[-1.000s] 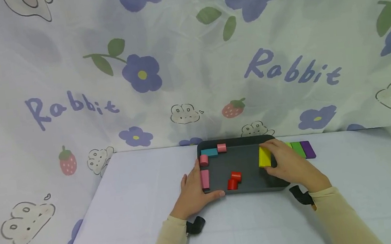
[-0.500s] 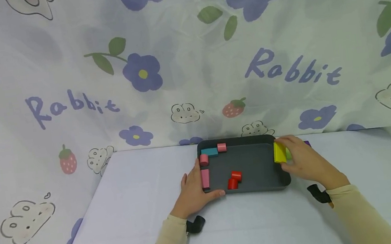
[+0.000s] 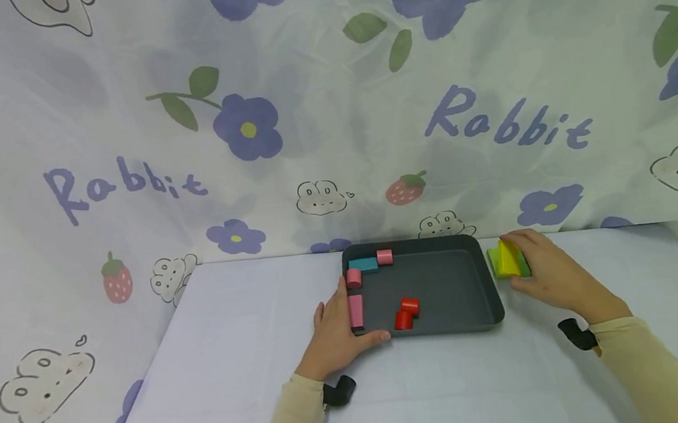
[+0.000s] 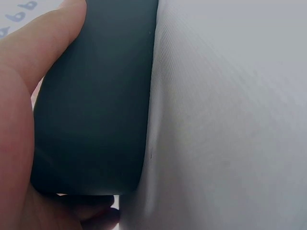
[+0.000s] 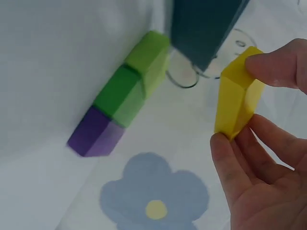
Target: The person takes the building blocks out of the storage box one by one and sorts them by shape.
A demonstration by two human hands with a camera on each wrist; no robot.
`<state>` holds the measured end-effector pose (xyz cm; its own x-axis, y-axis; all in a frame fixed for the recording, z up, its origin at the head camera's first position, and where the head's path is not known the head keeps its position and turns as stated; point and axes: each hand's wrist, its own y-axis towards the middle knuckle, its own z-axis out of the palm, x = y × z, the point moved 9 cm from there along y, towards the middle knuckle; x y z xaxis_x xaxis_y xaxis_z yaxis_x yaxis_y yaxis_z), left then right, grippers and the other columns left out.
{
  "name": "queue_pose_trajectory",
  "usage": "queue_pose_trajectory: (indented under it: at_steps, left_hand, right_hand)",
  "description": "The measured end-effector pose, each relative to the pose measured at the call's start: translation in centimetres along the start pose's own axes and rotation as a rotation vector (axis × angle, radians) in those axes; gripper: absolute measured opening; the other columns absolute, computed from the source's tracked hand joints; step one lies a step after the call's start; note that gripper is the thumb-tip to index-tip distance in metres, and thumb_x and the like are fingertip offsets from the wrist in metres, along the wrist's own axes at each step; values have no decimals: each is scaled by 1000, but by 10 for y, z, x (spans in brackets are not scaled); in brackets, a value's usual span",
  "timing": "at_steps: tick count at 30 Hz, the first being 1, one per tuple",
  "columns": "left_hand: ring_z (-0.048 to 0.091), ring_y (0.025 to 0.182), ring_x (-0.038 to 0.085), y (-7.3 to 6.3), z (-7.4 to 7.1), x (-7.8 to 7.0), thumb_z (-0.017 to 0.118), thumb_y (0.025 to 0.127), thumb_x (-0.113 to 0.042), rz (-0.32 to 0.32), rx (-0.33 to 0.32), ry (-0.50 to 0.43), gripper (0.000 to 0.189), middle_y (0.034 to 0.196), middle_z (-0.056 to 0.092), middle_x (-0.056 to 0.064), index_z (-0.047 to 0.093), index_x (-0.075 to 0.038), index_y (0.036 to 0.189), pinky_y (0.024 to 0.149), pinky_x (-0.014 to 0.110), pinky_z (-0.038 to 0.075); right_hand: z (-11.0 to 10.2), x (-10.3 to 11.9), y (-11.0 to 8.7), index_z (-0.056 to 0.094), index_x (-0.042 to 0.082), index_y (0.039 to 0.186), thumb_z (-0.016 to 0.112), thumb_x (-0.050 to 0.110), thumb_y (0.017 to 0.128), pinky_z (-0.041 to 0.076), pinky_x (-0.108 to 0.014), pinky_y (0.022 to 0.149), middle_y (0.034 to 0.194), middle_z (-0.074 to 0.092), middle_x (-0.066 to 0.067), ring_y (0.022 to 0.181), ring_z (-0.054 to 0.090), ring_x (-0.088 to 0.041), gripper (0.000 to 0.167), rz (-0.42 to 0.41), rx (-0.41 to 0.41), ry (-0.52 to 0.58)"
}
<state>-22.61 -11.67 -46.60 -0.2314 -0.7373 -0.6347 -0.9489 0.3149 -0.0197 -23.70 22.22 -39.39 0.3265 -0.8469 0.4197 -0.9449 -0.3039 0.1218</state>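
My right hand pinches a yellow block between thumb and fingertips, just past the right side of the dark grey tray. The block is tilted and overlaps a row of blocks in the head view. That row shows in the right wrist view: a light green block, a green block and a purple block, end to end on the white table. My left hand rests on the tray's front left corner, thumb along the front rim and straight fingers along the left side.
Inside the tray lie two red cylinders, two pink cylinders, a teal block and a pink block. A patterned cloth hangs behind the white table.
My right hand has carried the yellow block rightward, from over the tray's right part across its rim to above the row of blocks. My left hand and the tray stay put.
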Motion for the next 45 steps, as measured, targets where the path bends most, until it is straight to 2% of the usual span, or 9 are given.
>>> queue_pose_trajectory:
  at_steps: [8, 15, 28, 38, 45]
  left_hand:
    - [27, 149, 31, 1, 1, 0, 76, 76, -67, 10, -2, -5, 128, 166, 22, 12, 3, -5, 162, 119, 63, 5]
    - [25, 150, 30, 1, 1, 2, 75, 75, -69, 1, 2, -1, 129, 166, 20, 10, 3, -6, 162, 119, 62, 4]
    - [26, 149, 31, 0, 2, 3, 75, 75, -69, 13, 3, -11, 129, 166, 21, 12, 2, -6, 162, 119, 63, 5]
    - [24, 150, 30, 1, 3, 4, 75, 75, -69, -8, 16, -6, 130, 166, 21, 10, 0, -8, 162, 120, 61, 2]
    - [24, 150, 30, 0, 3, 3, 74, 75, -70, -8, 17, -9, 130, 166, 20, 10, 0, -8, 162, 120, 61, 2]
  right_hand:
    - [-5, -21, -5, 44, -14, 138, 76, 4, 79, 38, -67, 102, 138, 43, -33, 122, 46, -50, 70, -5, -26, -15]
    - [-8, -36, -8, 42, -15, 140, 75, 4, 79, 37, -67, 103, 139, 42, -34, 124, 45, -51, 72, 29, 0, -55]
    - [-12, -55, -6, 43, -16, 138, 78, 2, 78, 41, -66, 100, 135, 44, -35, 119, 48, -51, 72, 21, 31, -73]
    - [-15, -66, -3, 45, -18, 135, 80, 0, 77, 44, -66, 96, 134, 45, -37, 115, 50, -53, 70, -7, 60, -89]
    - [-14, -72, -1, 46, -17, 135, 78, -1, 77, 44, -66, 96, 134, 45, -37, 115, 51, -52, 68, 4, 100, -102]
